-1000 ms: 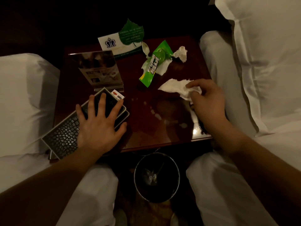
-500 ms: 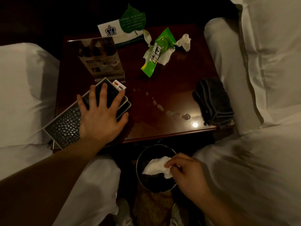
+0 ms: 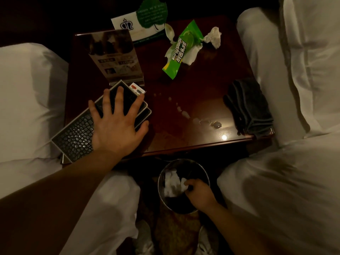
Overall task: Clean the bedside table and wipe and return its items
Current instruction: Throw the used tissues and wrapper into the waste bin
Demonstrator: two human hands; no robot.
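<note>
Tissue [image 3: 172, 183] sits white and crumpled inside the round metal bin [image 3: 204, 169] on the floor, just below the front edge of the bedside table [image 3: 198, 89]. Your right hand [image 3: 199, 193] reaches into the bin's mouth with its fingertips bunched together against the tissue; you cannot tell from this angle whether they pinch it or merely touch it.

Your left hand [image 3: 115, 124] lies flat with all 5 fingers spread wide, pressing on the dark tray [image 3: 77, 138] at the table's front-left corner. That tray has a scaly textured surface and overhangs the left edge toward the white bedding [image 3: 27, 92]. Under your fingers lies a dark flat device [image 3: 128, 100], and a small card with red and blue marks [image 3: 137, 89] pokes out just beyond it.

Behind the tray, an upright leaflet stand [image 3: 115, 56] leans near the back-left corner. At the back edge stands a white card with a crown emblem [image 3: 127, 26], and a green leaf-shaped tag [image 3: 152, 12] overlaps it.

Near the back-right lies a green wet-wipe packet [image 3: 181, 50] resting on white paper, with a crumpled white wad [image 3: 214, 36] just beside it. A folded dark cloth [image 3: 248, 105] sits along the right edge. Between cloth and tray, a trail of droplets [image 3: 185, 114] runs across the glossy wood toward the front-right corner.
</note>
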